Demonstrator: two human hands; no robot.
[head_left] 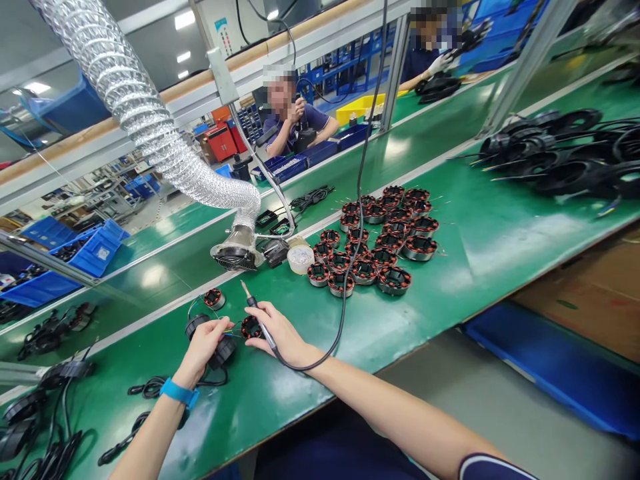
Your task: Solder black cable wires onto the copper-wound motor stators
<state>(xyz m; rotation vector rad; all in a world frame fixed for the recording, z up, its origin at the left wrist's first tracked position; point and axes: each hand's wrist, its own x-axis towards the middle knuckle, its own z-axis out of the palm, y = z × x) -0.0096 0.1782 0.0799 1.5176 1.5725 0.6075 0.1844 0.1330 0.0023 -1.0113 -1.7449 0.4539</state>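
Observation:
My right hand [280,333] holds a soldering iron [261,327], its tip pointing up and away to the left. The fingers of that hand also touch a copper-wound stator [251,327] beneath the iron. Thumb and forefinger of my left hand [206,340] are pinched on thin wires [227,327] beside the stator. Under and beside the left hand lies a black round motor housing [220,352] with a black cable. Another stator [214,299] rests just beyond, thin wires running from it.
A silver extraction duct [240,247] hangs over the green bench [300,400]. Several stators [365,270] stand right of a round white container [301,259]. The iron's cable [345,300] crosses before them. Black cabled parts lie at both sides. Two people sit beyond.

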